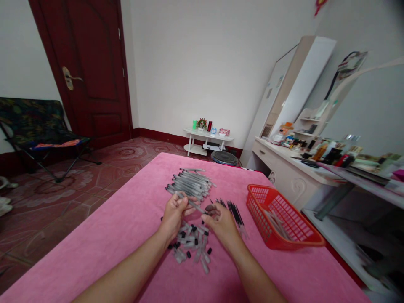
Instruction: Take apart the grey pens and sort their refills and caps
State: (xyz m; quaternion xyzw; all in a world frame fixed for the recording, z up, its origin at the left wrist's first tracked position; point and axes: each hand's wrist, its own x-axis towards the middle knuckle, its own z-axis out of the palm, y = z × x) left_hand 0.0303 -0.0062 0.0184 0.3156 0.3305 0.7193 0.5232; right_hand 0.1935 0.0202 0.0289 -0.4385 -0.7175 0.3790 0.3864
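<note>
A clear grey pen (196,206) slants between my two hands over the pink-covered table (126,235). My left hand (174,213) is closed around its far-left part. The fingers of my right hand (222,222) pinch the near-right end, and that tip is partly hidden and blurred. Just beyond my hands lies a stack of similar clear pens (191,182). Below them are scattered clear pen caps (198,252) and small black plugs (188,254). Thin black refills (235,212) lie in a bundle right of my right hand.
A red plastic basket (271,235) stands on the table's right side, with some pale thin pieces inside. Past the table's right edge is a dressing table (290,181) crowded with bottles. A folding chair (38,130) and a low white stand (205,134) are farther off.
</note>
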